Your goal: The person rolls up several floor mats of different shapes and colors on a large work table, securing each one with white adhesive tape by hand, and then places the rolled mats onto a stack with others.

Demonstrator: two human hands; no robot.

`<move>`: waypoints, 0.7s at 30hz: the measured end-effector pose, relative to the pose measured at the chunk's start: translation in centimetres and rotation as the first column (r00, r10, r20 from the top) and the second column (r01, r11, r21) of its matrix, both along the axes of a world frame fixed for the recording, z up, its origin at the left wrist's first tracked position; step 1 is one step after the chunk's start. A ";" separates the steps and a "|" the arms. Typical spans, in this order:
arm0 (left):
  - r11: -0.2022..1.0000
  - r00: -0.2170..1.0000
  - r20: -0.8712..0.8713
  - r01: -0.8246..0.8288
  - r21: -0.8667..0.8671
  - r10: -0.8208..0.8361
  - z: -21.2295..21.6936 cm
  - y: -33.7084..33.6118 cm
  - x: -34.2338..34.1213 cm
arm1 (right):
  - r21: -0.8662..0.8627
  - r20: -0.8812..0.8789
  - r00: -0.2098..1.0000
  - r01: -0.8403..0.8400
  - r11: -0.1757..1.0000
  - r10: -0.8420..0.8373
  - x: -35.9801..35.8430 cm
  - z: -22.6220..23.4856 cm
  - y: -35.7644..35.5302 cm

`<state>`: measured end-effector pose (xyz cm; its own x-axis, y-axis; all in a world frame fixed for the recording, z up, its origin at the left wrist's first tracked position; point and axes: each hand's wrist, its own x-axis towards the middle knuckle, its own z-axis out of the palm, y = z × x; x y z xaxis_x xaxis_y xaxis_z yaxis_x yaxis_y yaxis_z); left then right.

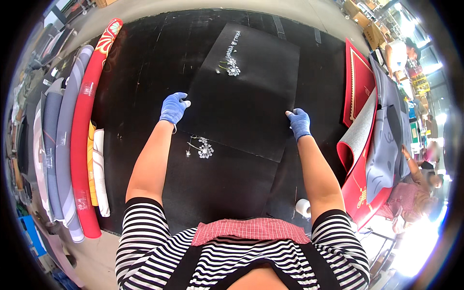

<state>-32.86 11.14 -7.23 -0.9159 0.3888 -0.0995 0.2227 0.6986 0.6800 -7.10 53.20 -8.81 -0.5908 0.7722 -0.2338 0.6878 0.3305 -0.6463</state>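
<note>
A black mat (246,106) with a white flower print and white lettering lies on the dark table in front of me. Its near edge overlaps a second black mat (222,181), which bears a similar white flower. My left hand (174,108), in a blue glove with bare fingertips, is closed at the upper mat's left edge. At the right edge, my right hand (299,123), gloved the same way, has its fingers closed on the border. The undersides of both grips are hidden.
Rolled mats, including a long red roll (83,140), line the table's left side. Red and grey mats (360,82) are piled at the right, one folded back. A white tape roll (303,208) stands by my right forearm. Other people (411,193) are beyond the right side.
</note>
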 end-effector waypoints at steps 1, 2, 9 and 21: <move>0.999 1.000 -0.001 -0.029 0.024 0.029 -0.3 -0.2 0.0 | 0.059 -0.027 0.999 -0.018 0.998 0.020 -0.1 0.0 -0.2; 0.998 0.999 -0.002 -0.051 0.046 0.051 -0.6 -0.1 0.0 | 0.116 -0.054 0.998 -0.028 0.993 0.035 -0.1 0.0 -0.5; 0.992 0.996 -0.023 -0.087 0.091 0.089 -1.6 0.0 0.1 | 0.273 -0.041 0.996 -0.066 0.960 0.080 -0.5 1.7 -2.0; 0.980 1.000 0.027 0.005 -0.198 0.001 0.6 -4.5 3.3 | 0.130 0.033 0.998 -0.065 0.989 0.062 8.0 1.3 -8.8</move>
